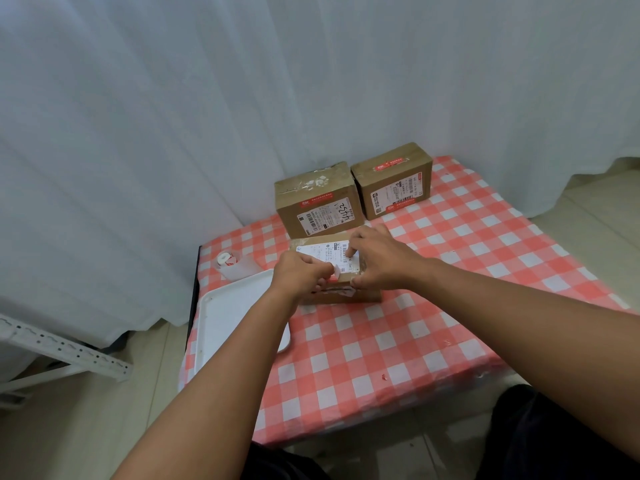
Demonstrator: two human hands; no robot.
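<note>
A brown cardboard parcel [363,295] with a white shipping label [325,252] on its top lies near the middle of the checked table. My left hand [299,275] pinches the near corner of that label, which curls up off the box. My right hand [377,259] grips the parcel's right end, one fingertip pressing on the label and the thumb against the near side. Both hands hide much of the box top.
Two more brown parcels, one [317,202] behind the first and one [394,181] at the back right, stand by the white curtain. A white tray [221,327] lies at the table's left edge, with a small label roll [227,259] beyond it. A metal rack [65,351] lies on the floor at left.
</note>
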